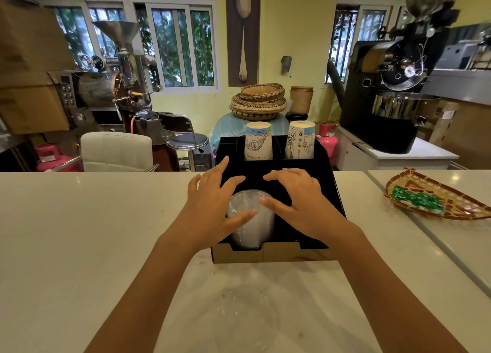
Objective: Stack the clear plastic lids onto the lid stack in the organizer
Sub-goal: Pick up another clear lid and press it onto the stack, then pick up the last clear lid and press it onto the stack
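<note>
A stack of clear plastic lids stands in the front left compartment of a black cardboard organizer on the white counter. My left hand hovers over the stack's left side with fingers spread, its thumb resting on the top lid. My right hand is spread over the stack's right side, thumb tip touching the top lid. Neither hand grips anything. More clear lids lie faintly visible on the counter near me, between my forearms.
Two stacks of printed paper cups stand in the organizer's rear compartments. A woven tray with green packets lies on the counter at the right. Coffee roasters, chairs and baskets stand beyond the counter.
</note>
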